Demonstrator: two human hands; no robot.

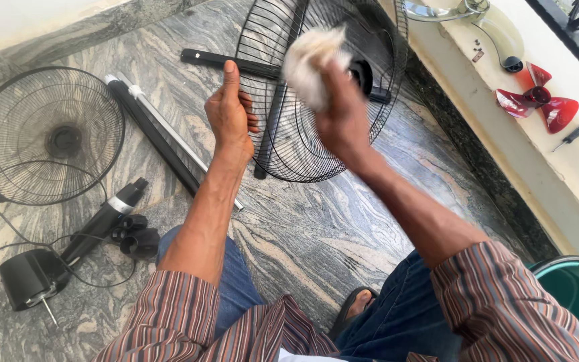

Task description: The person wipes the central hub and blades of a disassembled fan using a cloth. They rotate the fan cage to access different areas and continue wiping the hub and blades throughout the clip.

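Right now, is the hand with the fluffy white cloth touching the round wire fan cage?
Cannot tell. In the head view the right hand presses the white cloth against the fan grille; motion blur hides any direct contact.

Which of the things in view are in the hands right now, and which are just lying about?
In hand:
- wire fan guard, gripped at its rim by the left hand
- pale cloth, pressed to the guard by the right hand

Lying about:
- second fan guard on the floor
- motor unit with cable
- black pole
- red fan blade and screwdriver on the ledge
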